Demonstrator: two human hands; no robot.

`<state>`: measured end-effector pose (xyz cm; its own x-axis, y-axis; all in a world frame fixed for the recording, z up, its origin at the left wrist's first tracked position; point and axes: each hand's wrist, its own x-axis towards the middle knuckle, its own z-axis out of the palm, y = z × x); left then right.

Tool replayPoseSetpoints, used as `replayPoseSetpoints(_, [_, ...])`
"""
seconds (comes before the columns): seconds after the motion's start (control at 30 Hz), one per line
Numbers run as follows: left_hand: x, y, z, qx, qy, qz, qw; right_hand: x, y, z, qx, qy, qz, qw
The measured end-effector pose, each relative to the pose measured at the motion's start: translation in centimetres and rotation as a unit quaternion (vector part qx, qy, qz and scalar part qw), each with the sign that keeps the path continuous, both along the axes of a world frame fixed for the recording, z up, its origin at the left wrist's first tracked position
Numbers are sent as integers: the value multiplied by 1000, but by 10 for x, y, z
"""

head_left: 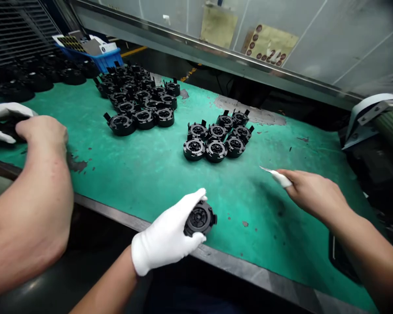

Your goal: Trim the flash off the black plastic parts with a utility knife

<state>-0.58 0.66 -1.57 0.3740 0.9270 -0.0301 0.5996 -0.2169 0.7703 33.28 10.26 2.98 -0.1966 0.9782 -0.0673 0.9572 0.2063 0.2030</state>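
My left hand (170, 233), in a white glove, grips a round black plastic part (199, 218) by its rim. The part is held over the near edge of the green bench, its ribbed hub face turned up and a small tab sticking out at its right. To the right of it, my bare right hand (309, 189) is closed on a small thin-bladed knife (265, 168). The blade points left, apart from the part, and the handle is hidden in the fingers. White material covers my right thumb. Beyond both hands, several similar black parts (216, 149) stand grouped on the bench.
A larger cluster of black parts (144, 115) stands farther back. At the left, a co-worker's gloved hand (11, 114) and bare hand hold a dark piece. A blue bin (106, 60) is behind. A metal rail (209, 43) runs along the back; machinery (373, 117) stands at right.
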Motion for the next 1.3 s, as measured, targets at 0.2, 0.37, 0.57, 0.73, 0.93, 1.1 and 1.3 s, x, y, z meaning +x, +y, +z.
replayPoseSetpoints(0.2, [-9,0,10,-54,11,-92,994,-10,-83,-15,-150,278,145,938])
replayPoseSetpoints(0.37, [8,-6,6,-44,-36,-88,994,-48,-117,-23,-215,312,131,916])
replayPoseSetpoints(0.57, [45,-22,-8,23,-30,-15,999,-43,-122,-30,-185,286,121,933])
replayPoseSetpoints(0.73, [50,-18,-15,23,-45,-26,998,-30,-116,-21,-208,289,138,925])
replayPoseSetpoints(0.93, [48,-5,-9,12,-28,-82,996,-29,-97,-14,-206,253,190,926])
replayPoseSetpoints(1.1, [49,-2,-10,12,-43,-84,995,-33,-105,-15,-177,210,178,945])
replayPoseSetpoints(1.3, [53,-8,-6,48,-22,-70,996,-36,-115,-14,-149,159,155,963])
